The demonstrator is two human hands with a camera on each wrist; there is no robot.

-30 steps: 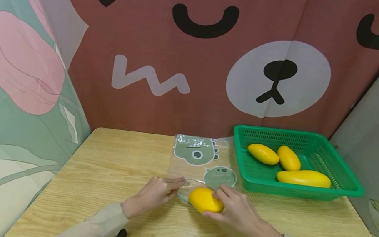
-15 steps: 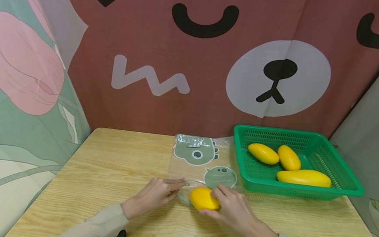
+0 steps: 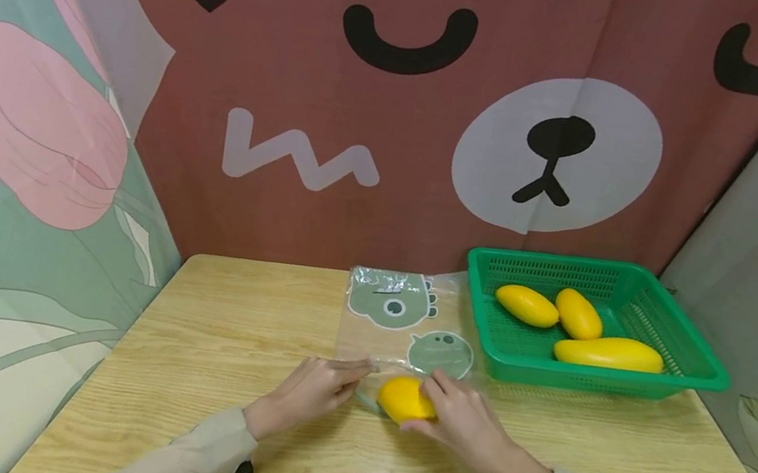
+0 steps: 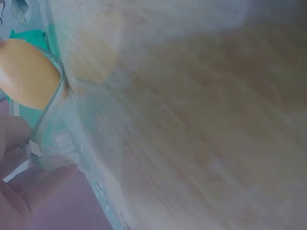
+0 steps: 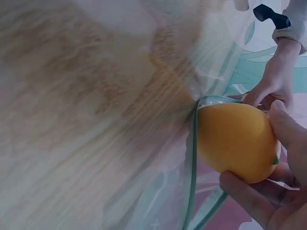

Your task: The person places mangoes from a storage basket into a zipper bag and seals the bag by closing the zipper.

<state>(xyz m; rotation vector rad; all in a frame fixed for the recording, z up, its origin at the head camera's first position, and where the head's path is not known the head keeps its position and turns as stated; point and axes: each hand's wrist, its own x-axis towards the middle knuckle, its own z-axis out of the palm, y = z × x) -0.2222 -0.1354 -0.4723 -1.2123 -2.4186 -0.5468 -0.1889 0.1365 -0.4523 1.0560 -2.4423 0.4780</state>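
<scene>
A clear zip bag (image 3: 391, 306) printed with green dinosaur figures lies on the table, its mouth toward me. My left hand (image 3: 313, 386) pinches the left edge of that mouth; in the left wrist view its fingertips (image 4: 53, 179) are on the zip strip. In my right hand (image 3: 468, 423) is a yellow mango (image 3: 400, 398), gripped between thumb and fingers. The right wrist view shows the mango (image 5: 237, 139) at the parted zip rim (image 5: 192, 163), its far end just inside the opening. Part of the mango is hidden behind my right fingers.
A green plastic basket (image 3: 597, 383) stands at the back right with several yellow mangoes, one of them the long mango (image 3: 609, 353). The wooden table (image 3: 224, 294) meets a curtain (image 3: 275, 218) at its back edge.
My right hand has moved slightly left with the mango, toward the bag's mouth. The left hand has kept its place at the bag's edge.
</scene>
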